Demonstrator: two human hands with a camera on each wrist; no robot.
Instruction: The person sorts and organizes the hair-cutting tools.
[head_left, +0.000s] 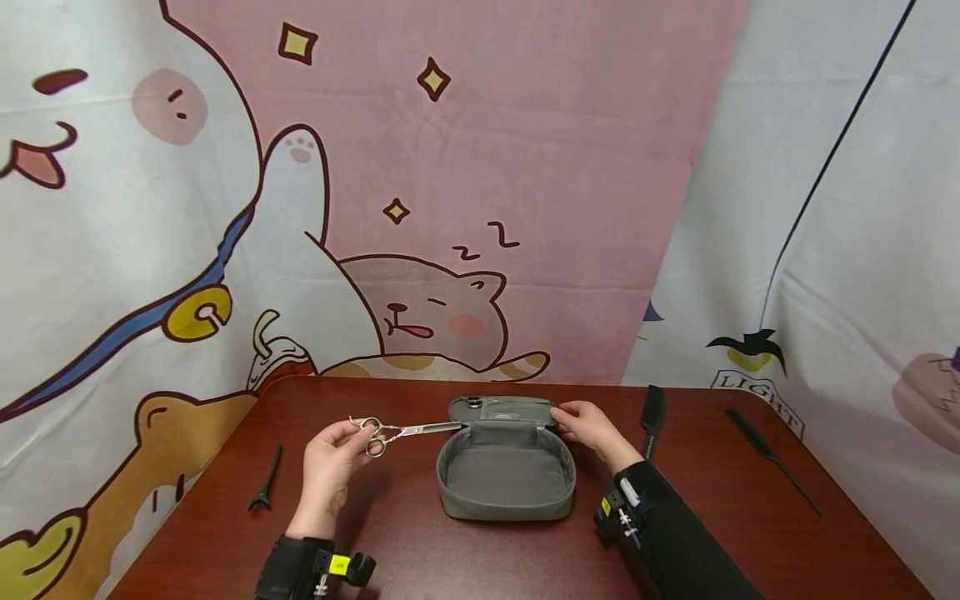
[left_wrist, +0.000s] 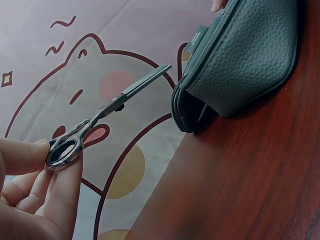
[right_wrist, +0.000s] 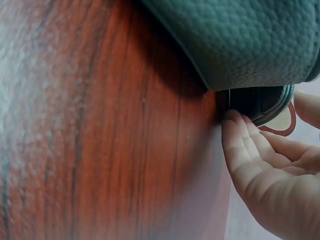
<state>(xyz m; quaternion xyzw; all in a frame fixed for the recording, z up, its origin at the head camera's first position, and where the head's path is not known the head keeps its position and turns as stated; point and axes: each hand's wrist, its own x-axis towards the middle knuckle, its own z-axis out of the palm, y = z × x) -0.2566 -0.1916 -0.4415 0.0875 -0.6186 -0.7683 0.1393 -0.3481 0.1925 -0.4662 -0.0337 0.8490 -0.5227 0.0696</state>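
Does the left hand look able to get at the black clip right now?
Probably yes: the black clip lies near the left hand, with nothing visible on the table between them. The hand holds the scissors, though, so it may need to put those down first.

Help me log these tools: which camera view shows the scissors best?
The left wrist view: the scissors appear largest there, with their blades seen close up, though the left hand partly covers them. The head view shows them smaller, tips near the gray case; the right wrist view doesn't show them.
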